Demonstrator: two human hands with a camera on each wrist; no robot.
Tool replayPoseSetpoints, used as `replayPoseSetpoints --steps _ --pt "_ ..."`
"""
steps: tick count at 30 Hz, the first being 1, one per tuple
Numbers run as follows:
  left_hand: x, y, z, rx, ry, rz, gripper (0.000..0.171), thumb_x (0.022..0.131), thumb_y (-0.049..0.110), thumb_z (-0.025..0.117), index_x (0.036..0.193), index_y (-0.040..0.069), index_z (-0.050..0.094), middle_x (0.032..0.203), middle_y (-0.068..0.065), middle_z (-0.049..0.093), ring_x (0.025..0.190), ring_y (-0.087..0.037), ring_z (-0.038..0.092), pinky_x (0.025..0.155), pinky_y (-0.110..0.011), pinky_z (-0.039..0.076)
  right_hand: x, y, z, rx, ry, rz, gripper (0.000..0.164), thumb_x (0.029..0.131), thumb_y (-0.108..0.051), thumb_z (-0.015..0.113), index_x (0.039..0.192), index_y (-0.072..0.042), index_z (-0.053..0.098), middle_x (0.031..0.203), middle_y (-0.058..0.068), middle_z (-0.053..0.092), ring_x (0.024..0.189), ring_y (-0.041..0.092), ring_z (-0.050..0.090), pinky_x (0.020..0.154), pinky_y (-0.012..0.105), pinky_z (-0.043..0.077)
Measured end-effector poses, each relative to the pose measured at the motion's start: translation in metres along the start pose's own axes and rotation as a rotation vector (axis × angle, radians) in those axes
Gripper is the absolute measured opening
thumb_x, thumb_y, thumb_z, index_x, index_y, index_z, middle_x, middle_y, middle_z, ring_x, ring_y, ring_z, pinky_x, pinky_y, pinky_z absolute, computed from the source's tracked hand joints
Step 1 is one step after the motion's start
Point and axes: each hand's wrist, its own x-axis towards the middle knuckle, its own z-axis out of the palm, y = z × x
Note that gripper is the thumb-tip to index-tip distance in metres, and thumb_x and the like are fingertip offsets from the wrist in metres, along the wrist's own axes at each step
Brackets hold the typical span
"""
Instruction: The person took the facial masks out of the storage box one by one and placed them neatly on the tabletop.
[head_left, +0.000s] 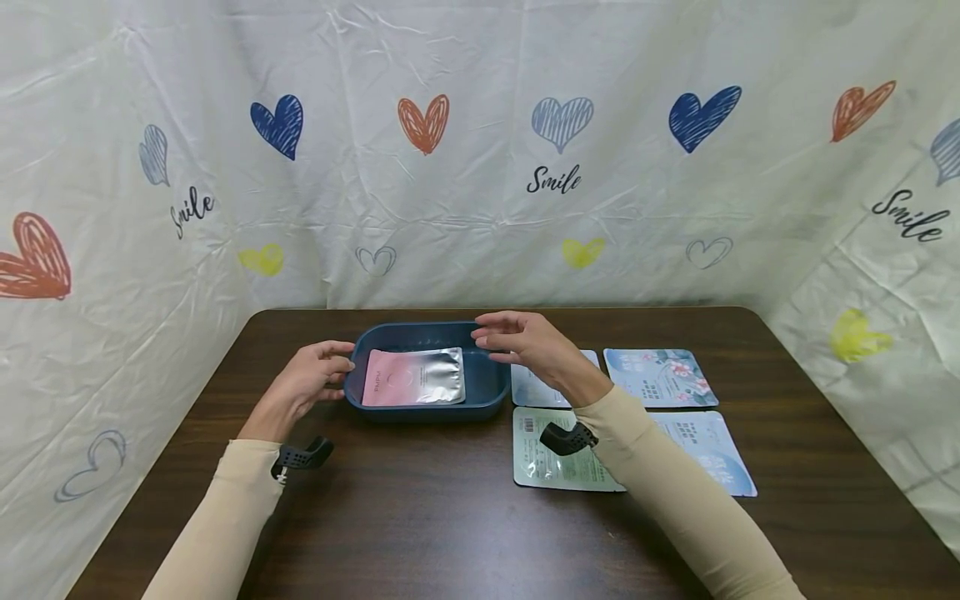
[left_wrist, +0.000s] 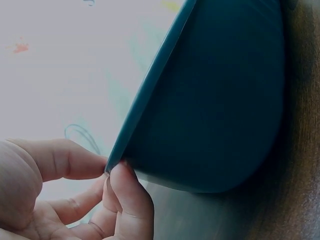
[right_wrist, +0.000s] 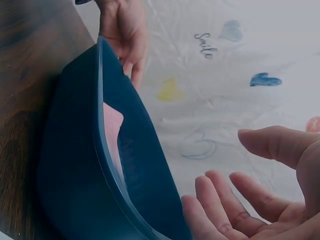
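Note:
A dark blue plastic basin (head_left: 486, 407) stands on the table, holding a pink and silver sachet (head_left: 414, 377) that lies flat inside. My left hand (head_left: 306, 382) pinches the basin's left rim between thumb and fingers, as the left wrist view shows at the rim (left_wrist: 145, 95). Over the far right corner of the basin hovers my right hand (head_left: 528, 343), its fingers spread loosely with nothing between them. In the right wrist view the right fingers (right_wrist: 215, 200) are close beside the basin's rim, thumb apart from them.
Right of the basin lie a green sachet (head_left: 558, 458), a blue floral sachet (head_left: 660, 377), and two more pale blue sachets (head_left: 705, 446), partly hidden by the right arm. The dark wooden table (head_left: 405, 508) meets a white curtain (head_left: 480, 275) printed with hearts behind.

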Motion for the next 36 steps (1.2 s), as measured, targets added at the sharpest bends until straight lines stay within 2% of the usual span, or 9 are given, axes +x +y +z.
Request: replayPoseSetpoints --steps 5,12,22,30,36 --pt "-0.001 0.0 0.0 0.006 0.0 0.004 0.05 0.102 0.012 0.055 0.151 0.005 0.044 0.138 -0.024 0.052 0.104 -0.03 0.06 0.077 -0.031 0.06 0.006 0.001 0.004 -0.001 0.002 0.006 0.053 0.097 -0.011 0.068 0.146 -0.001 0.049 0.141 0.019 0.059 0.133 0.031 0.055 0.11 0.045 0.045" --pt "-0.001 0.0 0.0 0.006 0.009 -0.003 0.051 0.102 0.013 0.056 0.151 0.006 0.044 0.138 -0.023 0.052 0.104 -0.03 0.06 0.078 -0.03 0.06 0.013 0.002 0.01 -0.012 0.021 0.028 0.056 0.097 -0.004 0.066 0.149 0.0 0.045 0.144 0.023 0.055 0.132 0.032 0.056 0.11 0.045 0.045" --pt "0.001 -0.001 0.0 0.0 0.012 -0.011 0.049 0.102 0.012 0.056 0.15 0.008 0.046 0.136 -0.022 0.054 0.104 -0.031 0.059 0.076 -0.03 0.06 0.024 0.005 0.02 -0.052 0.015 0.022 0.055 0.095 -0.003 0.067 0.147 -0.004 0.05 0.141 0.018 0.057 0.129 0.031 0.057 0.11 0.047 0.045" --pt "0.002 -0.002 0.0 0.004 0.013 -0.001 0.049 0.102 0.013 0.056 0.15 0.007 0.046 0.134 -0.022 0.056 0.101 -0.028 0.06 0.077 -0.031 0.06 0.034 0.012 0.029 -0.031 0.037 0.047 0.052 0.096 -0.005 0.067 0.146 -0.003 0.051 0.143 0.024 0.054 0.126 0.03 0.06 0.112 0.049 0.043" --pt "0.0 -0.001 0.0 0.007 0.015 -0.001 0.048 0.102 0.012 0.055 0.149 0.007 0.046 0.133 -0.022 0.057 0.1 -0.028 0.06 0.076 -0.031 0.06 0.041 0.015 0.039 -0.047 0.049 0.058 0.053 0.096 -0.001 0.065 0.146 -0.003 0.051 0.144 0.024 0.053 0.131 0.033 0.055 0.114 0.053 0.038"
